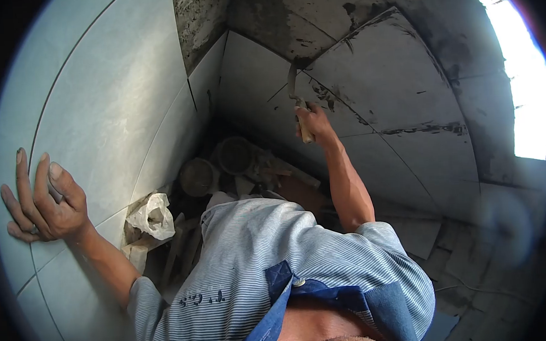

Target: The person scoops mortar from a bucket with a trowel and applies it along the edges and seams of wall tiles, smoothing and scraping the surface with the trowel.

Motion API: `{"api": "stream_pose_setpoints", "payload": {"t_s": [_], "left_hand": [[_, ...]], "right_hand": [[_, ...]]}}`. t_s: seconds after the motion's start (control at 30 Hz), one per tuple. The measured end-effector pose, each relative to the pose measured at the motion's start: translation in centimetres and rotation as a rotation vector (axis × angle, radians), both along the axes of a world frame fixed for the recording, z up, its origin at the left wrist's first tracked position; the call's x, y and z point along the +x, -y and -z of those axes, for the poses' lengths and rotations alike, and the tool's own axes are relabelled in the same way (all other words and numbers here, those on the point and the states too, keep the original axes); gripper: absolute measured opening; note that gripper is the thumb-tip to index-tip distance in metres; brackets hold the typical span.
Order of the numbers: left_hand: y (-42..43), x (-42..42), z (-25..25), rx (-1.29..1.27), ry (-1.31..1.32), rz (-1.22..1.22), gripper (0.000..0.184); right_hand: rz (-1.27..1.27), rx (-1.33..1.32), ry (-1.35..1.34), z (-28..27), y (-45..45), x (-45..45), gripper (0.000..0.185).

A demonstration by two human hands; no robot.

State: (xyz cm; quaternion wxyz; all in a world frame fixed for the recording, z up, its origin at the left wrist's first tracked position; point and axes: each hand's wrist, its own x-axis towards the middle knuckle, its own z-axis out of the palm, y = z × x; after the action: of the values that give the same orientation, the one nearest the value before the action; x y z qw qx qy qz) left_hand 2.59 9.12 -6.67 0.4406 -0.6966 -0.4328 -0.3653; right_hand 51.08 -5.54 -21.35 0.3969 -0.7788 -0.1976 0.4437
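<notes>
My left hand point(52, 207) lies against the pale wall tiles point(111, 92) on the left, its fingers spread and holding nothing. My right hand point(313, 121) is closed around the light-coloured handle of a trowel point(292, 84). The trowel's narrow blade points away from me, its tip at a dark, mortar-smeared gap by the upper edge of a tile point(259, 70) on the facing wall. Dark smears of mortar run along the joints of the tile point(384, 68) to the right of the blade.
Below the wall corner stand round buckets point(234, 155) among scraps and boards. A crumpled white plastic bag point(152, 217) sits by the left wall. Bare, rough wall point(203, 27) shows above the tiles. Bright light enters through an opening point(528, 80) at right. A thin cable point(479, 288) crosses the floor.
</notes>
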Motion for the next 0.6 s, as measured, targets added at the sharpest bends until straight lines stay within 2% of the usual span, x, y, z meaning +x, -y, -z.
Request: {"api": "stream_pose_setpoints", "payload": {"t_s": [0.13, 0.2, 0.33, 0.4, 0.6], "left_hand": [[-0.1, 0.1, 0.0, 0.011, 0.000, -0.005, 0.016], [0.0, 0.1, -0.1, 0.011, 0.000, -0.005, 0.016], [-0.1, 0.2, -0.2, 0.021, -0.013, 0.039, 0.016], [0.0, 0.3, -0.3, 0.032, -0.020, 0.054, 0.016], [0.0, 0.5, -0.3, 0.037, -0.022, 0.080, 0.016]], "right_hand": [[0.008, 0.048, -0.078, 0.8, 0.7, 0.3, 0.043], [0.136, 0.063, -0.083, 0.9, 1.0, -0.1, 0.039], [0.204, 0.165, -0.158, 2.1, 0.4, -1.3, 0.036], [0.333, 0.216, -0.141, 2.2, -0.7, -3.5, 0.034], [0.324, 0.204, -0.033, 2.0, -1.4, -5.1, 0.032]]}}
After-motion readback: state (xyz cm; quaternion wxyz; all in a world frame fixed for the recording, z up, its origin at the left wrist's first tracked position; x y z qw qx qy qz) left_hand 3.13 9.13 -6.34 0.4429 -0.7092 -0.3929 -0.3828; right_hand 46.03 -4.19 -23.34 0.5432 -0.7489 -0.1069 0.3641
